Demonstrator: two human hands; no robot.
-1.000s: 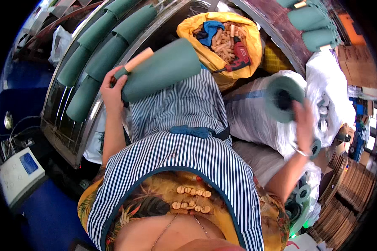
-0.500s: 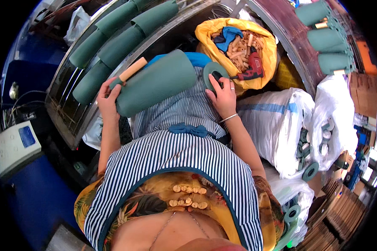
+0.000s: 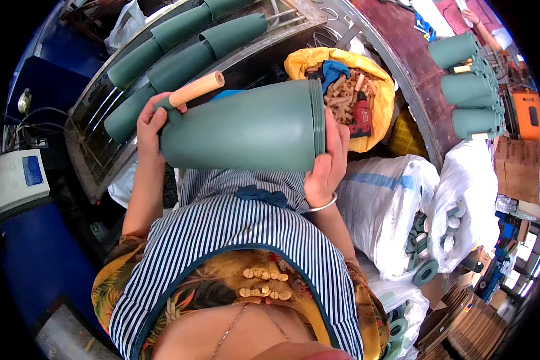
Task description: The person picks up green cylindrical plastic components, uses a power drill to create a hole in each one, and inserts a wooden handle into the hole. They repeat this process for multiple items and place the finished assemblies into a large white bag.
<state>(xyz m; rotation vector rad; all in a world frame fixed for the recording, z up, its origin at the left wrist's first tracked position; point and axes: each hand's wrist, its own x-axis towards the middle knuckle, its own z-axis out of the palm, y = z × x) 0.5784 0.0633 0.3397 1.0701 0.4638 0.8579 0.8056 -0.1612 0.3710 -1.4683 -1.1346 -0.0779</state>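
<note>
Raised closer, one green cone [image 3: 240, 126] with one wooden peg [image 3: 196, 89] is gripped by left hand [image 3: 150, 123] and right hand [image 3: 329, 159].

The big dark green plastic cone [image 3: 240, 127] lies sideways above the lap, wide rimmed end to the right. A tan wooden handle [image 3: 196, 89] sticks from its narrow left end, tilted upward

A large dark green cone [image 3: 240, 127] lies sideways between both hands, above a striped apron [image 3: 234, 234]. The left hand [image 3: 150, 123] grips its narrow end, where a tan wooden peg [image 3: 196, 89] sticks out; the right hand [image 3: 328, 162] (a bangle on its wrist) presses against the wide end. Behind, more green cones [image 3: 180, 45] lie on a metal rack [image 3: 96, 150], and a yellow sack [image 3: 348, 84] holds wooden pegs.
</note>
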